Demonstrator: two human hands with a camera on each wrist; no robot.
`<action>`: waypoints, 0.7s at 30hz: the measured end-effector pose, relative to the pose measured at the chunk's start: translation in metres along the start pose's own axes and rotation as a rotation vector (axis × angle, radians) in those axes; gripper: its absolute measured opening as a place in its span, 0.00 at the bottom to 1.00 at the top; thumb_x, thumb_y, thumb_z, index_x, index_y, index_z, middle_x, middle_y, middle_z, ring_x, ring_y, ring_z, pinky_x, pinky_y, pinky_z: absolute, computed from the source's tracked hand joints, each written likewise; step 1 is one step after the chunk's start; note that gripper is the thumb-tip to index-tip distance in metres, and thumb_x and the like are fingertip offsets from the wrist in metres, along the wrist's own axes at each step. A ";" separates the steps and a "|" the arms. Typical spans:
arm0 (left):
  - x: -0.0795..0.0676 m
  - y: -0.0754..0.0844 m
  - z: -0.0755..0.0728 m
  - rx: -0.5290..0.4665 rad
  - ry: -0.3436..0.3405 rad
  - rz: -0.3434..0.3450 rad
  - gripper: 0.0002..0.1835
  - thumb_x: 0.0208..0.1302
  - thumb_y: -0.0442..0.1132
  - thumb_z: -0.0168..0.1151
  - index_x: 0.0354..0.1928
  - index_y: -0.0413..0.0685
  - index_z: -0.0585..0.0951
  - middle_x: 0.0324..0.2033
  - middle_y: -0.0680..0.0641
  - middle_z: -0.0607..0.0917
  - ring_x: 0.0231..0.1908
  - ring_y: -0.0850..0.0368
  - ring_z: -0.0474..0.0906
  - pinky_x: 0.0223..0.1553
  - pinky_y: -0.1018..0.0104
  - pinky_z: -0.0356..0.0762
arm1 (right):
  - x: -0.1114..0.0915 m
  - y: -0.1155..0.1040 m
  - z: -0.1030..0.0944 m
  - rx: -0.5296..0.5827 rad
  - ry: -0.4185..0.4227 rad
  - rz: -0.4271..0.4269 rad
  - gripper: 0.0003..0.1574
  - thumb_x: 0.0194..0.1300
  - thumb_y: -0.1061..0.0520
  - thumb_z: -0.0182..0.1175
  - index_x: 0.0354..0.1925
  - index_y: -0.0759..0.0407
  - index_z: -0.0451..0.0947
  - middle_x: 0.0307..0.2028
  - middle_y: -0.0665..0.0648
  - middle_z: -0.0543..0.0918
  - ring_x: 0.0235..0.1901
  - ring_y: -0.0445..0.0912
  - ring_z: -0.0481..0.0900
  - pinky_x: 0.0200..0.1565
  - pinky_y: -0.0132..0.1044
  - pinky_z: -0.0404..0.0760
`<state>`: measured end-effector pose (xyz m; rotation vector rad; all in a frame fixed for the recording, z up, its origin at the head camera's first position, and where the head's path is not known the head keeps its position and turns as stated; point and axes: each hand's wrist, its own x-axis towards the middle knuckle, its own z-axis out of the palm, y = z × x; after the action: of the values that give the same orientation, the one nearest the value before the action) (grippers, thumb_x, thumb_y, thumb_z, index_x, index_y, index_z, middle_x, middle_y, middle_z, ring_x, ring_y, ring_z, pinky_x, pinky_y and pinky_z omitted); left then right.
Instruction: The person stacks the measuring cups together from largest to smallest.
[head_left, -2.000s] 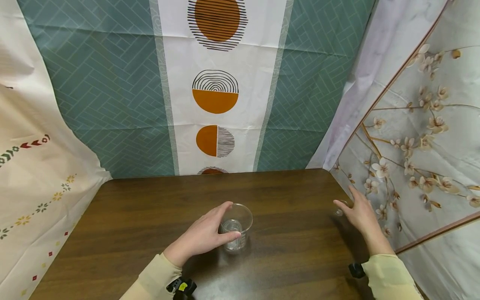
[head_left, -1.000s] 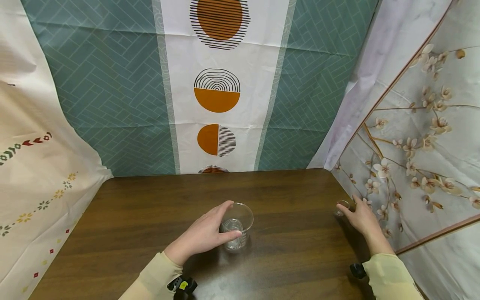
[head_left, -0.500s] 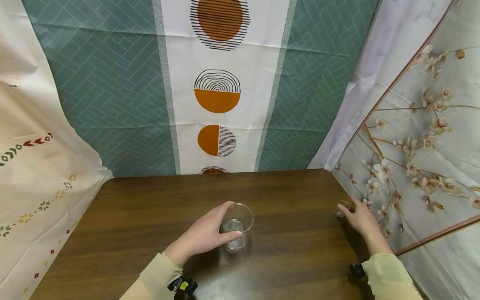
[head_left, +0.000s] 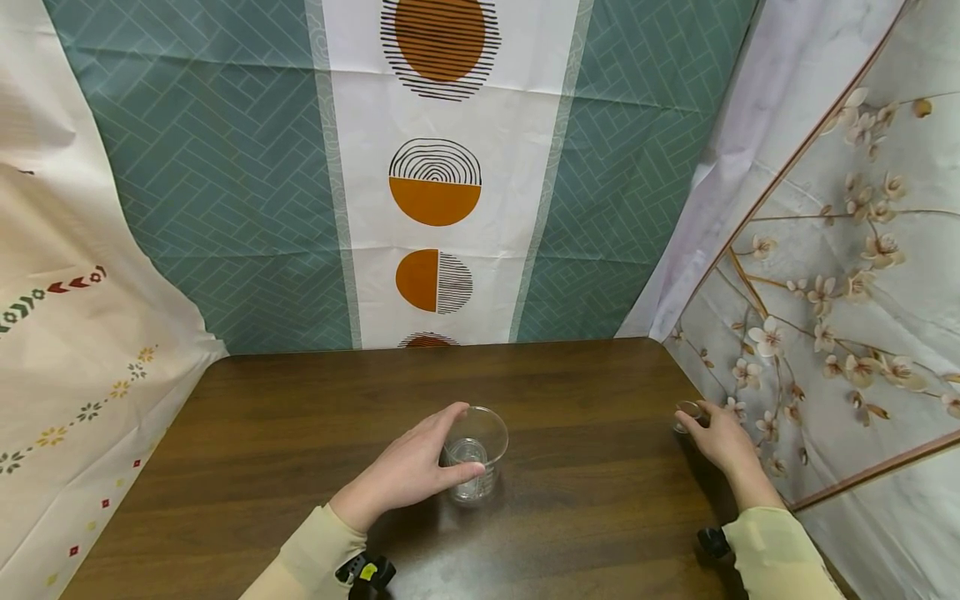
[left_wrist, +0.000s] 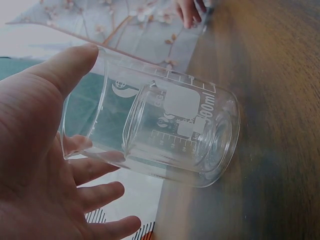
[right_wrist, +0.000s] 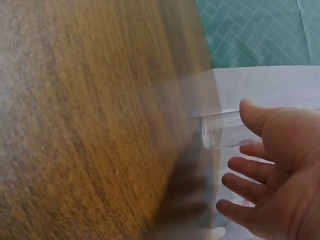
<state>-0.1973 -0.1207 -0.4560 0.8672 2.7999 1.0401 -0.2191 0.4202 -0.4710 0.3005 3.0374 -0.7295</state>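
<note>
A clear glass beaker (head_left: 491, 437) with white ml markings stands upright near the middle of the table. My left hand (head_left: 408, 462) holds it by the rim from the left, between thumb and index finger; the other fingers are spread. A smaller marked beaker (left_wrist: 145, 130) sits inside the larger one, as the left wrist view shows. At the table's right edge, my right hand (head_left: 723, 437) holds a small, narrow clear glass vessel (right_wrist: 220, 131) between thumb and fingers. Its upper part is hidden behind the hand in the right wrist view, and its exact kind is unclear.
Both vessels stand on a dark brown wooden table (head_left: 315, 400). A green and white patterned cloth (head_left: 247, 208) hangs behind it. Cream cloth (head_left: 90, 375) borders the left side, and a flowered cloth (head_left: 862, 292) closes off the right.
My right hand has come down from above the small vessel and its thumb and fingers have closed about it. The left hand and the beaker have stayed in place.
</note>
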 end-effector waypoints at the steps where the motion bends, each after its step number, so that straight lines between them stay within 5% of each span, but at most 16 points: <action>1: 0.000 0.000 0.000 0.000 0.001 0.000 0.53 0.68 0.73 0.71 0.83 0.50 0.66 0.77 0.47 0.75 0.76 0.45 0.71 0.73 0.39 0.72 | 0.000 0.000 0.000 -0.001 -0.003 0.004 0.59 0.86 0.28 0.46 0.81 0.79 0.54 0.75 0.87 0.60 0.70 0.85 0.62 0.65 0.79 0.67; 21: 0.000 0.001 0.000 -0.004 0.005 -0.007 0.52 0.68 0.73 0.71 0.83 0.51 0.66 0.78 0.47 0.74 0.76 0.44 0.71 0.72 0.38 0.72 | -0.003 0.003 0.008 0.045 0.085 -0.009 0.51 0.87 0.35 0.54 0.77 0.79 0.61 0.75 0.83 0.65 0.69 0.81 0.68 0.64 0.76 0.70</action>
<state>-0.1970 -0.1203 -0.4556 0.8556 2.8020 1.0477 -0.2159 0.4189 -0.4790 0.3264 3.1068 -0.8067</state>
